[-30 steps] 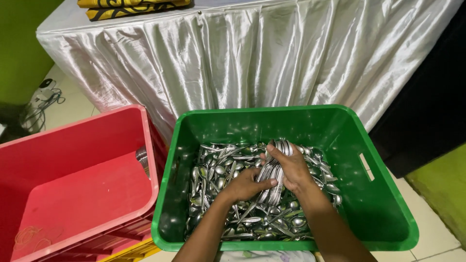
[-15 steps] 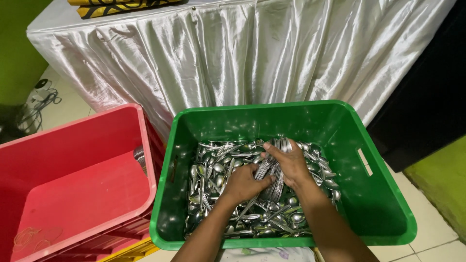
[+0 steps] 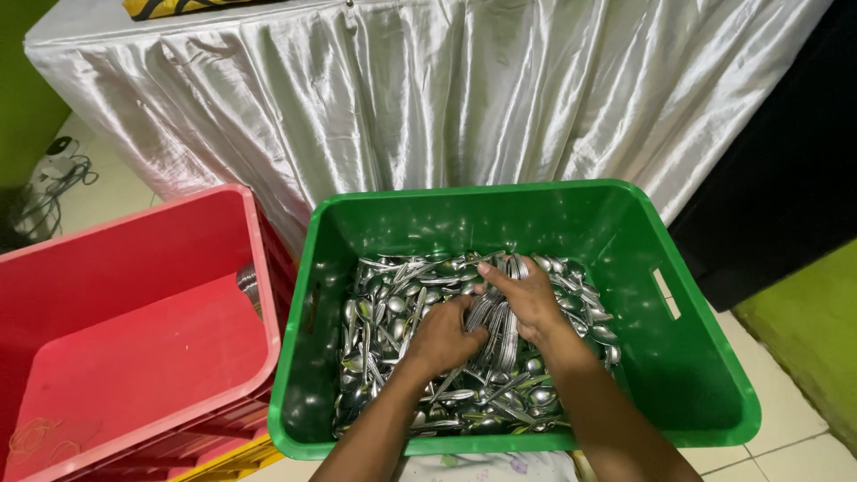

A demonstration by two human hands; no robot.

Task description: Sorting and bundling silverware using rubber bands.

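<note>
A green plastic crate (image 3: 687, 357) stands on the floor, its bottom covered with a heap of metal spoons (image 3: 384, 321). Both my hands are inside it, close together near the middle. My right hand (image 3: 528, 299) grips a bundle of spoons (image 3: 496, 321), their handles fanning out under my fingers. My left hand (image 3: 443, 335) is closed on the lower ends of the same bundle, just left of the right hand.
A red plastic crate (image 3: 134, 357) sits right beside the green one on the left, with one metal piece (image 3: 247, 282) at its right wall. Behind both stands a table draped in shiny white cloth (image 3: 428, 98). Cables (image 3: 54, 178) lie on the floor at far left.
My hands have stayed in the green crate, gathering the spoon bundle slightly tighter. The view has shifted a little lower and closer.
</note>
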